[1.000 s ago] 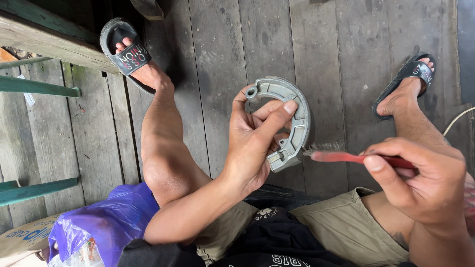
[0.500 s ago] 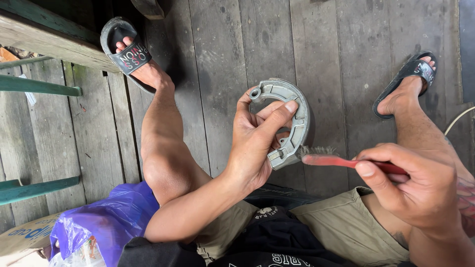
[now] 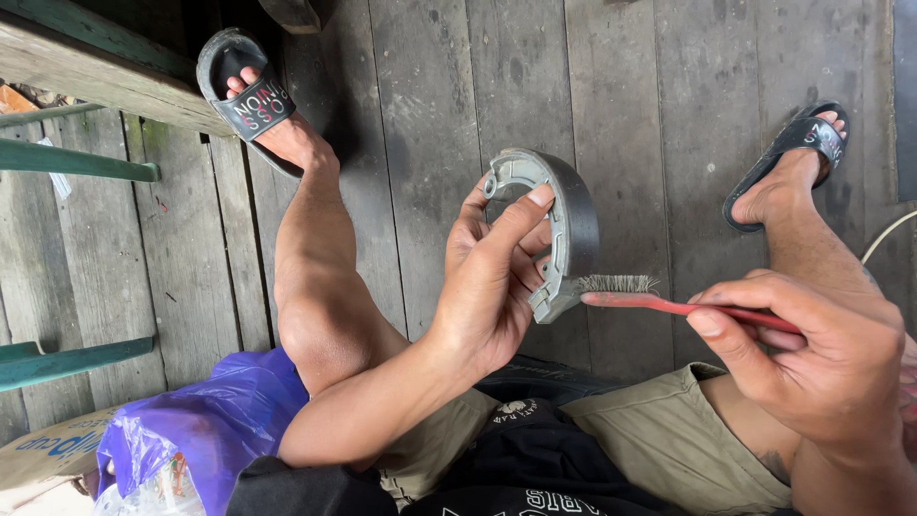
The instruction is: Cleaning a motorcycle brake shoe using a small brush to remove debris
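The left hand is closed around a curved grey brake shoe, fingers wrapped over its inner rib and the forefinger laid along the top of the arc; the palm side of that grasp faces away and cannot be seen. The shoe stands roughly upright above the lap, its open side toward the hand, its lower end touching the bristles of a red-handled brush. The right hand is pinched shut on the brush handle, thumb on top and fingers curled beneath; the rear of the handle disappears inside the fist, and the wrist runs off the lower right edge. How the bristles meet the shoe's end is hard to read, since they blur into the metal there.

Below the hands, khaki shorts and a dark shirt fill the lower frame, the shirt cut off at the bottom. Both bare legs stretch out over a weathered plank floor, each foot in a black sandal: one at upper left, one at upper right. A purple plastic bag sits just beside the left thigh, partly hidden by it, with a cardboard box clipped by the left corner. Green rails cross the left edge beneath a wooden beam.
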